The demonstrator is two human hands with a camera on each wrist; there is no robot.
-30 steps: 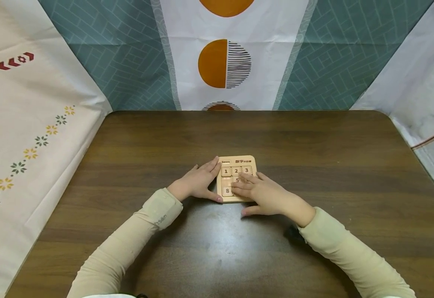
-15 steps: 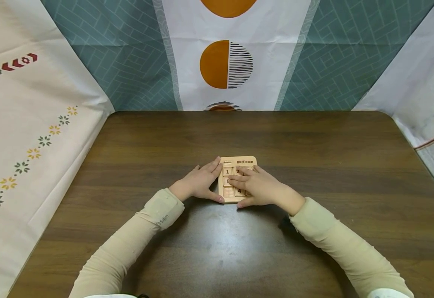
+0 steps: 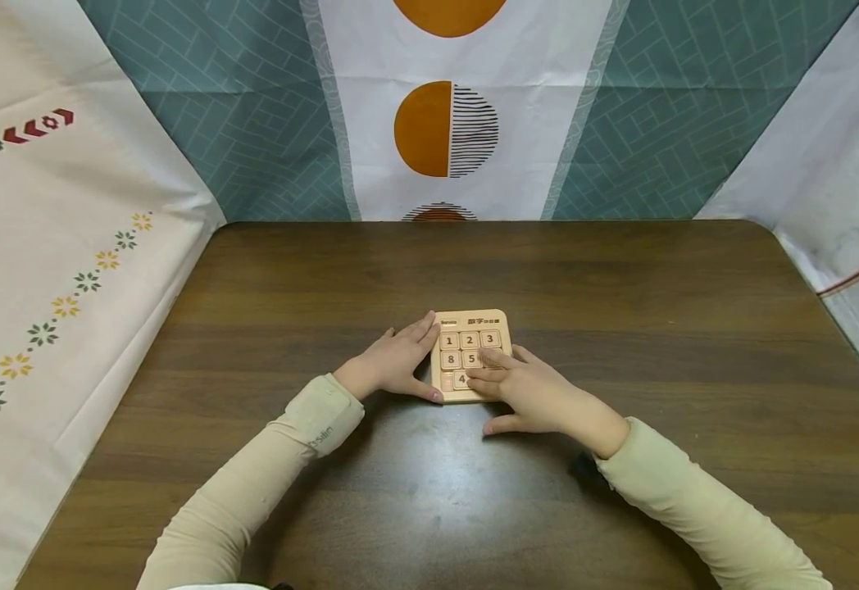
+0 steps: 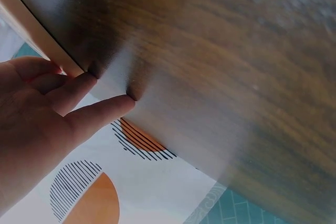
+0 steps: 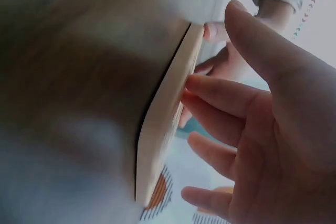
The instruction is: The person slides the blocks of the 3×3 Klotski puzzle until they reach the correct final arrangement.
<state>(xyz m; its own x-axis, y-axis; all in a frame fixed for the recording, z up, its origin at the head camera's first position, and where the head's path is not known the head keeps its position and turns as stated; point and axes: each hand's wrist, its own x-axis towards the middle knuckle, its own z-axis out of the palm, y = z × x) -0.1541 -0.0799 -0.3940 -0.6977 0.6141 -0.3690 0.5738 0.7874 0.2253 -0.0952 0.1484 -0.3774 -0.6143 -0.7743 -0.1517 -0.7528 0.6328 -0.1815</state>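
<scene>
A wooden number sliding puzzle point(image 3: 469, 396) lies flat on the table, its numbered tiles in rows. The top row reads 1, 2, 3; 8 and 5 show below. In the bottom row, the 4 tile point(image 3: 461, 379) sits partly across the gap at the left. My left hand point(image 3: 397, 358) lies along the puzzle's left side, thumb at the lower corner and fingers fairly straight by the upper edge. My right hand point(image 3: 529, 392) touches the tiles with extended fingertips, its thumb off the frame; it hides the tiles at lower right.
The brown wood-grain table point(image 3: 311, 279) extends around the puzzle. A patterned curtain point(image 3: 252, 106) hangs behind its far edge, with light cloths at the left and right.
The right hand moved left and up over the tiles, then back right and down. The 8 went from the bottom row up to the middle row; the 4 has since shifted left.
</scene>
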